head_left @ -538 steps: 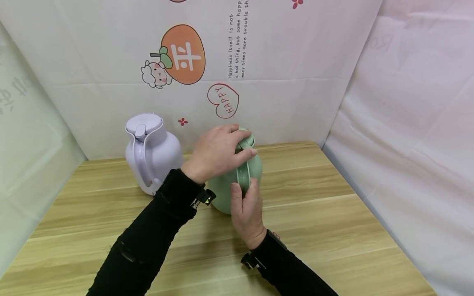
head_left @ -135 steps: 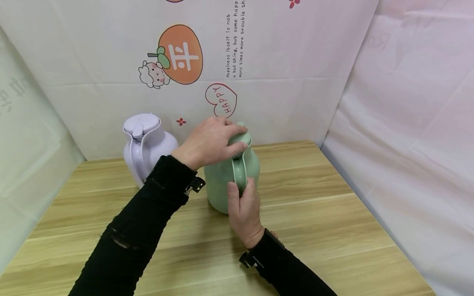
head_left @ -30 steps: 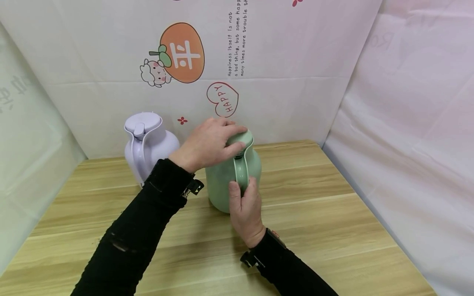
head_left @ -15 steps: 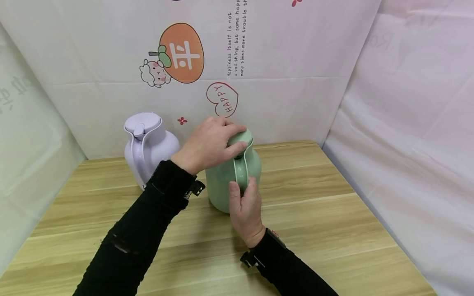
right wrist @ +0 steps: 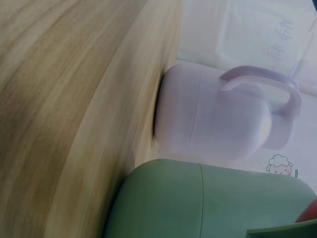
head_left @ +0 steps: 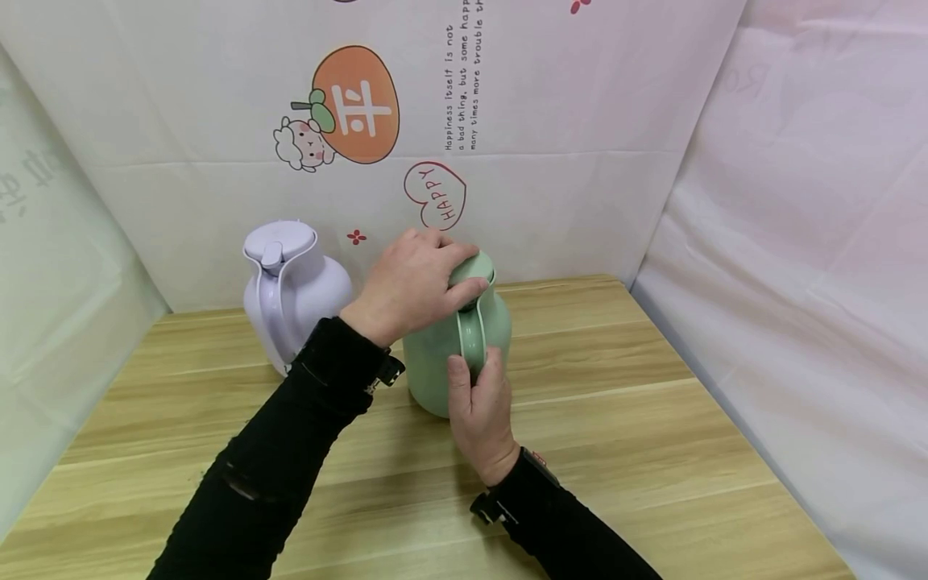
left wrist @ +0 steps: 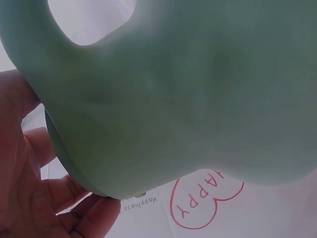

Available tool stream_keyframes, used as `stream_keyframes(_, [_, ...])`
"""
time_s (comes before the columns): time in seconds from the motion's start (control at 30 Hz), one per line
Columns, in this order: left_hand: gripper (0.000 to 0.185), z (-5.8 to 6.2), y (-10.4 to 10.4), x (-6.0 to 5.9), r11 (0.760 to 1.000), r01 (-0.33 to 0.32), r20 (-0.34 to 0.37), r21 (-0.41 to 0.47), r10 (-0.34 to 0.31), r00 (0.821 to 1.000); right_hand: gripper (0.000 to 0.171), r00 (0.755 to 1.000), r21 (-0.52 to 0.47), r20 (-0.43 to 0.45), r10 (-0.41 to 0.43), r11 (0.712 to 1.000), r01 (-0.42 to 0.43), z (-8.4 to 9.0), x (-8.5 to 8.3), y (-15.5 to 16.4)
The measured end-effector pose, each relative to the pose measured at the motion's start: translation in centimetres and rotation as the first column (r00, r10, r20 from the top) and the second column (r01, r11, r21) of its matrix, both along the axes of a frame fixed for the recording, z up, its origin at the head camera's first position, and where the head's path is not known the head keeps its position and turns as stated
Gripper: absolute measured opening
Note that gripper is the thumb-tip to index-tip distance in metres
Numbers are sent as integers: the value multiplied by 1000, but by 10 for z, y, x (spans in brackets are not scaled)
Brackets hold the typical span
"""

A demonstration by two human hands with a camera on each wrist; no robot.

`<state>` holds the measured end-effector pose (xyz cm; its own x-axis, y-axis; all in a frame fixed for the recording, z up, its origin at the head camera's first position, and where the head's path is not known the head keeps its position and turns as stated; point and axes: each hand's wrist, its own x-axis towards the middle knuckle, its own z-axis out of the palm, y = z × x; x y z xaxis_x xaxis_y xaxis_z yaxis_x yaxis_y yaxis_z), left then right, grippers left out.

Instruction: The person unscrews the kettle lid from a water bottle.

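Green jug (head_left: 442, 354) upright on the tabletop (head_left: 616, 419), just right of a lilac jug (head_left: 293, 294). Left hand (head_left: 406, 282) curls over its lid (head_left: 474, 266); right hand (head_left: 482, 407) grips its handle (head_left: 470, 334).

Open wooden tabletop (head_left: 638, 419) right of the green jug (head_left: 435, 362); lilac jug (head_left: 293, 294) (back wall behind) crowding the left.

In the centre of the head view, the left hand (head_left: 409, 282) covers most of the green jug's lid (head_left: 474, 264). The left wrist view shows the green jug (left wrist: 198, 89) blurred and cut off at the top edge. In the right wrist view, the right hand is out of sight and the lilac jug (right wrist: 218, 119) is soft-focused.
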<state>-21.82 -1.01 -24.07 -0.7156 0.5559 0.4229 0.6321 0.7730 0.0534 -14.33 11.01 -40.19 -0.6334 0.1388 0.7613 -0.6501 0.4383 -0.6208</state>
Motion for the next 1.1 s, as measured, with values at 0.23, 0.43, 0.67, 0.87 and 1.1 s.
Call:
stream_keyframes(0.23, [50, 1, 4, 4, 998, -57, -14, -3, 57, 998, 33, 1000, 1, -6, -2, 1000, 2, 0, -1, 0])
stream_keyframes(0.43, [49, 0, 7, 5, 995, -95, -35, -4, 95, 995, 34, 1000, 0, -10, 1, 1000, -1, 0, -1, 1])
stream_keyframes(0.67, [50, -1, 5, 4, 996, -92, -28, 8, 92, 995, 31, 1000, 2, -3, -10, 1000, 10, -1, -1, 1])
stream_keyframes(0.87, [53, 0, 2, 3, 998, -68, -17, -9, 68, 998, 32, 1000, 3, 1, 3, 1000, -3, 0, 0, 1])
stream_keyframes(1.1, [55, 0, -3, 0, 999, -16, -32, -29, 15, 999, 27, 1000, 5, 13, 17, 1000, -17, 0, 0, 1])
